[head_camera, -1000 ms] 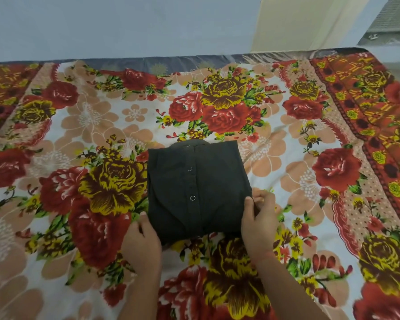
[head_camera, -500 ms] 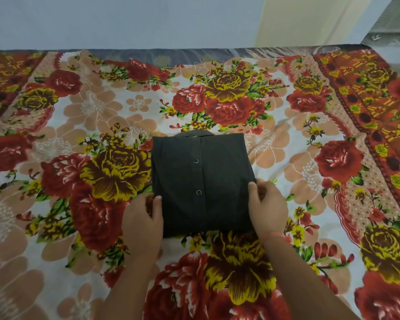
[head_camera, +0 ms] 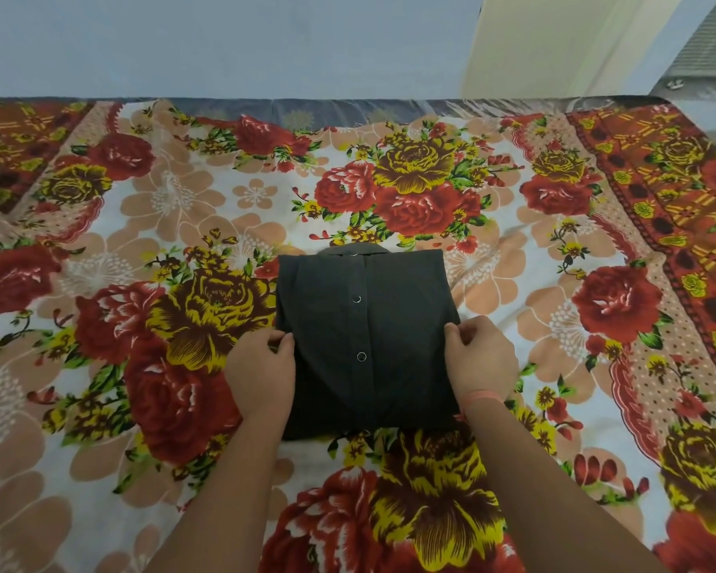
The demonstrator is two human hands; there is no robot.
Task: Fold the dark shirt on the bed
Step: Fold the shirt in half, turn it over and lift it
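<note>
Pinching opposite edges of the folded dark snap-front shirt (head_camera: 364,337), your left hand (head_camera: 261,368) and right hand (head_camera: 481,359) likely square its layers on the floral-sheeted bed (head_camera: 141,208).

Your left hand (head_camera: 261,366) has slid up from the near corner of the dark shirt (head_camera: 364,337) to mid-edge, and your right hand (head_camera: 480,357) has crept up its side too, both now pinching the edges.

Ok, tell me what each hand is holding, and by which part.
Both hold the folded dark shirt: the left hand pinches its left side edge, the right hand its right side edge, thumbs on top.
</note>
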